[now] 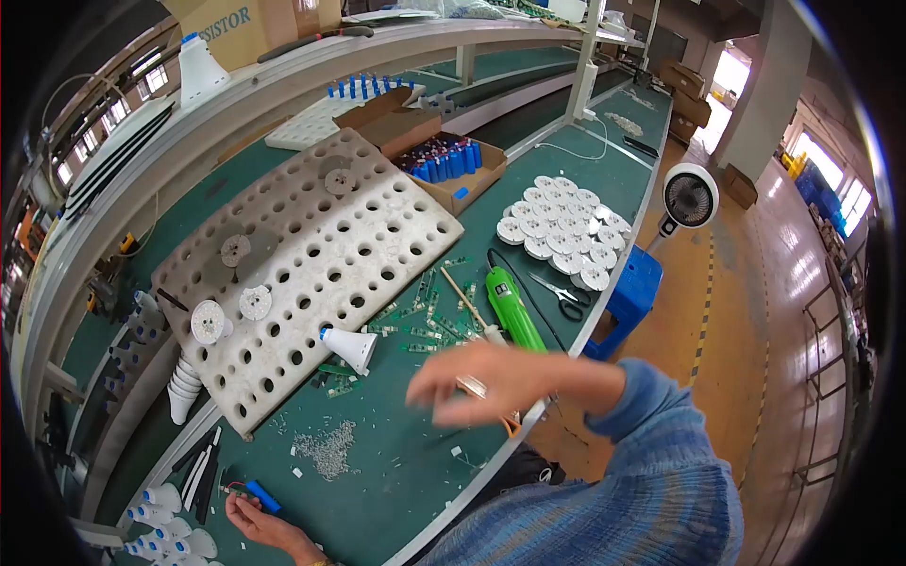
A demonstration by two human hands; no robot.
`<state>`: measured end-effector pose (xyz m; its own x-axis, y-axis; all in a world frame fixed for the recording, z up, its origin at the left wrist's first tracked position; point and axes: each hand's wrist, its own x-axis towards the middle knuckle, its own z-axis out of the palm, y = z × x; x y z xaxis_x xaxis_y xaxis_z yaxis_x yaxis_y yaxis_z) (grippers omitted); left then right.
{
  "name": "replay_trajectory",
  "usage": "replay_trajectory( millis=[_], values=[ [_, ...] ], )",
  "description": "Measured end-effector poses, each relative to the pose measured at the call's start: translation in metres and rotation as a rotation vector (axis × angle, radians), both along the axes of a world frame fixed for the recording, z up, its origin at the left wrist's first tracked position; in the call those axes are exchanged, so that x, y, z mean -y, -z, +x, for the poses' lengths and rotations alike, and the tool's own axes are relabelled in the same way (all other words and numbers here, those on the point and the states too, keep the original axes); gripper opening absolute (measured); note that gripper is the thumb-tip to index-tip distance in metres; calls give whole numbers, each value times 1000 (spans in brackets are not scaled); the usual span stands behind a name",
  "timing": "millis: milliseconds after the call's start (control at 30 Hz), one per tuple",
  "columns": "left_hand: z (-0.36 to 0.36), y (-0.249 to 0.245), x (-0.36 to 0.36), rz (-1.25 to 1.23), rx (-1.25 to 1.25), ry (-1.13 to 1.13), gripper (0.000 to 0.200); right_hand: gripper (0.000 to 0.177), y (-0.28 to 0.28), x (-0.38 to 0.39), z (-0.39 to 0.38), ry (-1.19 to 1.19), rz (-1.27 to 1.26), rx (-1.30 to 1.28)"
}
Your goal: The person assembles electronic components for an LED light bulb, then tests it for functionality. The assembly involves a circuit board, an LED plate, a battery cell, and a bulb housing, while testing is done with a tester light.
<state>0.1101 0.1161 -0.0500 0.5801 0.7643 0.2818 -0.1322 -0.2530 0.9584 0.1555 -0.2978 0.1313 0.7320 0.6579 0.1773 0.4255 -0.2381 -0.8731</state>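
My left hand is low at the left, fingers pinched on a small green circuit board with a red wire. A blue cylindrical battery sits right beside that board. My right hand is raised over the near part of the bench and smeared by motion; I cannot tell whether it holds the pale, shiny piece showing at its fingers. An orange-handled tool shows just below that hand. Near it lie a green electric screwdriver, a scatter of green circuit boards and a white cone-shaped lamp housing.
A perforated white board carries round white discs and housings. Small screws lie piled before it. Stacked white discs and black-handled scissors are at the right. A cardboard box holds blue batteries. Beyond the bench stand a fan and blue stool.
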Motion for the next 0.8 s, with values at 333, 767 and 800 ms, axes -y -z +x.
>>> replay_trajectory(
  millis=[333,767,800],
  values=[
    [-6,-49,40,151,-167,-67,32,23,73,179,238,1066,-270,253],
    [3,-49,46,230,-308,-135,37,39,83,200,338,566,-975,-98],
    [4,-49,47,221,-307,-130,38,39,82,197,340,554,-1021,-112]
  ],
)
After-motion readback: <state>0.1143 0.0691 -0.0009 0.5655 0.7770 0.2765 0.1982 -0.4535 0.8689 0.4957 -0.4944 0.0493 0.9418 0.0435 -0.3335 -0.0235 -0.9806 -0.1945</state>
